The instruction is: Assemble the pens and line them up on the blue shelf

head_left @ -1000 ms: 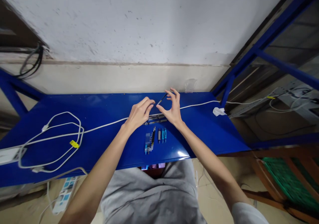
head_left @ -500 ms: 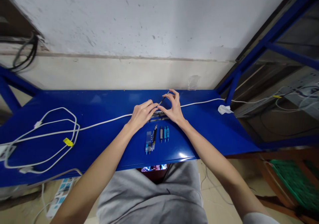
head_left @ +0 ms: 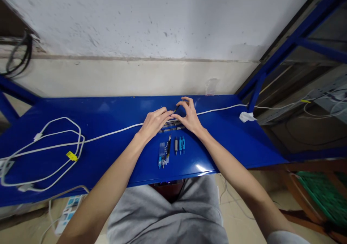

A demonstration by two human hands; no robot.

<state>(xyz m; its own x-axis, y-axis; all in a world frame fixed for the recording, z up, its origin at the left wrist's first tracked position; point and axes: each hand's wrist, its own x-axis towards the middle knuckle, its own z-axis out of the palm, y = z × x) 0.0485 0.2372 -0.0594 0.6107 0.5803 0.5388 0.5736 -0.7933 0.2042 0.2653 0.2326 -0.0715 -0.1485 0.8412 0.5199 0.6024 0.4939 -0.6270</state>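
In front of me my left hand (head_left: 154, 123) pinches the near end of a slim dark pen (head_left: 176, 109), which slants up and to the right. My right hand (head_left: 190, 118) has its thumb and curled fingers about the other end, so both hands are closed on it. Just below, several dark pen parts (head_left: 173, 124) lie sideways on the table, partly covered by the hands. Nearer to me are clear pen barrels (head_left: 162, 149) and several thin refills (head_left: 168, 146). To their right stand in a row a grey grip section (head_left: 176, 146) and two blue grip sections (head_left: 181, 145).
The blue table (head_left: 116, 164) backs onto a wall. A white cable (head_left: 114, 132) runs across it behind the hands and coils at the left, with a yellow tag (head_left: 72, 156). Crumpled white tissue (head_left: 247, 117) lies at the right. Blue frame posts (head_left: 256, 92) flank the table.
The view has shifted slightly. My right fingers have moved a little down along the pen, and less of its upper end shows. My left hand keeps its pinch.
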